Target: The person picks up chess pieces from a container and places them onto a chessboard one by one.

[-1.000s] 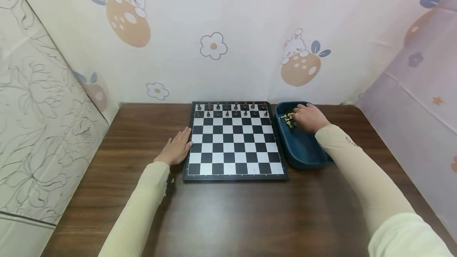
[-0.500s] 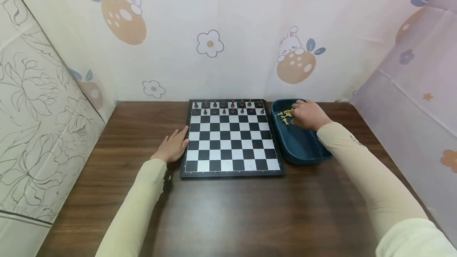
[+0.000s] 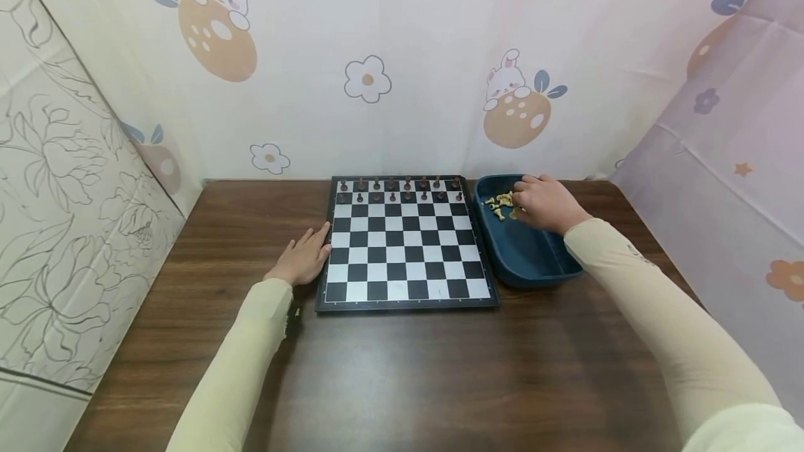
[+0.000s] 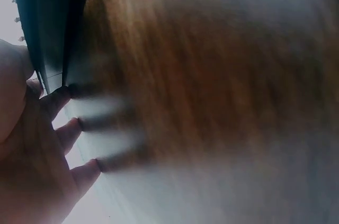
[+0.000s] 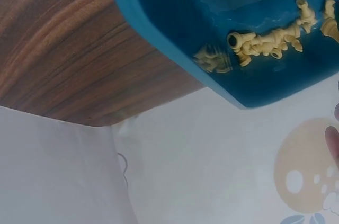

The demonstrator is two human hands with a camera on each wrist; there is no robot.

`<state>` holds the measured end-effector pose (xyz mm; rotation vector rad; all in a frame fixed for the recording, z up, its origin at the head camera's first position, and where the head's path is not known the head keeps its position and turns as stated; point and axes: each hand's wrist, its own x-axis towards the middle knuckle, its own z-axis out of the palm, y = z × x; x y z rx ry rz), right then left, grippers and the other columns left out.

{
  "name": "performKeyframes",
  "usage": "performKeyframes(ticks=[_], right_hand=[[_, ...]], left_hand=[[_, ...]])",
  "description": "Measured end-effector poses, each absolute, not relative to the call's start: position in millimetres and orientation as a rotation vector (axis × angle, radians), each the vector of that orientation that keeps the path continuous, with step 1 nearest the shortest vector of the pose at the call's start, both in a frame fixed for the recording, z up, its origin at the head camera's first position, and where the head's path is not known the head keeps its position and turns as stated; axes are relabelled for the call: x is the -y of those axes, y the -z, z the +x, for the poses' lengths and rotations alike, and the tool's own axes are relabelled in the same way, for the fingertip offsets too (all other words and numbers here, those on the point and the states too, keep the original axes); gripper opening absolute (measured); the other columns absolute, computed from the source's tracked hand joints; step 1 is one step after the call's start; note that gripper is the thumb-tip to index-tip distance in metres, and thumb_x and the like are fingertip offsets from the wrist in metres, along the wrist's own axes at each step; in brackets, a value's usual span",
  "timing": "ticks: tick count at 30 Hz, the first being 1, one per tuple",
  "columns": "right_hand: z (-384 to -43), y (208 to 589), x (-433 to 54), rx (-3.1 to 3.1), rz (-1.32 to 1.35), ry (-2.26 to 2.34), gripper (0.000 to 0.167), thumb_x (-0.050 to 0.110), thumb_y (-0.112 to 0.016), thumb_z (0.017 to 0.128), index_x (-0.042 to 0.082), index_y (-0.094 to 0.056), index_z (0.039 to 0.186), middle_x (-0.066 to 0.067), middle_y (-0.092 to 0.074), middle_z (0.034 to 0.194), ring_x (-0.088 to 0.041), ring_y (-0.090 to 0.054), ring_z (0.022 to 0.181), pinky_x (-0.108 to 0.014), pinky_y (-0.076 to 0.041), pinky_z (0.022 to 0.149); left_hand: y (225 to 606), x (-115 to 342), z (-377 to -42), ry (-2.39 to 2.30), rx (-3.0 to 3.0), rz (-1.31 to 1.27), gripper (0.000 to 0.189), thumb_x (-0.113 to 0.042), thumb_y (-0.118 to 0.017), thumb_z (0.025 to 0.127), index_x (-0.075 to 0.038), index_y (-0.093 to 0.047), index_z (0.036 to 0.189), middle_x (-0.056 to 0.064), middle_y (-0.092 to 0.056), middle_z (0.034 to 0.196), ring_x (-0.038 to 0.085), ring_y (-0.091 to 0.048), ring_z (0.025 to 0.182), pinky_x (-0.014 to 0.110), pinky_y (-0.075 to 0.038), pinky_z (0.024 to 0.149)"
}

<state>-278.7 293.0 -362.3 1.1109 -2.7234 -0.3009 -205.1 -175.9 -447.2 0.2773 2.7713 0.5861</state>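
Note:
A black-and-white chessboard (image 3: 405, 253) lies flat on the table. Dark red chess pieces (image 3: 392, 196) stand in two rows along its far side. My left hand (image 3: 301, 255) rests with its fingers extended beside the board's left edge; the left wrist view shows those fingertips (image 4: 91, 170) on the tabletop. Over the far end of a blue tray (image 3: 530, 260), right of the board, my right hand (image 3: 545, 202) reaches down among pale yellow chess pieces (image 5: 270, 43). Its fingertips are mostly hidden, and whether they pinch a piece cannot be seen.
A brown wooden table (image 3: 389, 368) carries the board and tray. A patterned cloth wall (image 3: 301, 54) rises directly behind the table's far edge, with another cloth side (image 3: 722, 180) on the right and a flower-line panel (image 3: 56, 180) on the left.
The whole view has shifted slightly. My right hand stays over the pale pieces in the tray with small movements, and my left hand keeps its place beside the board.

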Motion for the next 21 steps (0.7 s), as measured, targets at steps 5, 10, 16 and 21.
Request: performKeyframes(ticks=[5, 10, 16, 21], right_hand=[[-272.5, 356.0, -289.1, 2.689, 1.140, 0.308, 0.013, 0.011, -0.078, 0.074, 0.004, -0.073, 0.083, -0.007, -0.060, 0.077, -0.026, -0.053, 0.075, -0.040, -0.045, 0.062], [-267.6, 351.0, -285.3, 2.638, 1.176, 0.303, 0.006, 0.010, -0.074, 0.075, 0.005, -0.070, 0.077, -0.005, -0.056, 0.072, -0.024, -0.051, 0.072, -0.038, -0.044, 0.061], [-264.2, 346.9, -280.7, 2.590, 1.208, 0.291, 0.005, 0.010, -0.074, 0.075, 0.007, -0.071, 0.078, -0.004, -0.056, 0.072, -0.023, -0.050, 0.072, -0.037, -0.044, 0.061], [-260.9, 344.0, -273.1, 2.569, 1.242, 0.312, 0.009, 0.012, -0.076, 0.075, 0.007, -0.072, 0.080, -0.004, -0.057, 0.074, -0.024, -0.050, 0.074, -0.039, -0.046, 0.063]], left_hand=[[447.8, 175.9, -204.8, -0.576, -2.779, 0.281, 0.057, -0.031, -0.027, 0.105, -0.008, -0.008, 0.154, 0.014, -0.015, 0.157, 0.035, -0.010, 0.144, 0.060, -0.007, 0.111], [448.2, 175.1, -204.7, -0.574, -2.773, 0.269, 0.058, -0.032, -0.026, 0.104, -0.009, -0.008, 0.154, 0.013, -0.015, 0.157, 0.034, -0.009, 0.144, 0.059, -0.006, 0.111], [447.8, 174.5, -206.0, -0.576, -2.773, 0.249, 0.058, -0.032, -0.026, 0.105, -0.010, -0.007, 0.154, 0.012, -0.015, 0.158, 0.033, -0.008, 0.144, 0.059, -0.005, 0.112], [447.9, 174.6, -205.6, -0.574, -2.777, 0.257, 0.057, -0.032, -0.026, 0.105, -0.010, -0.008, 0.154, 0.012, -0.016, 0.158, 0.034, -0.009, 0.144, 0.059, -0.005, 0.111]])
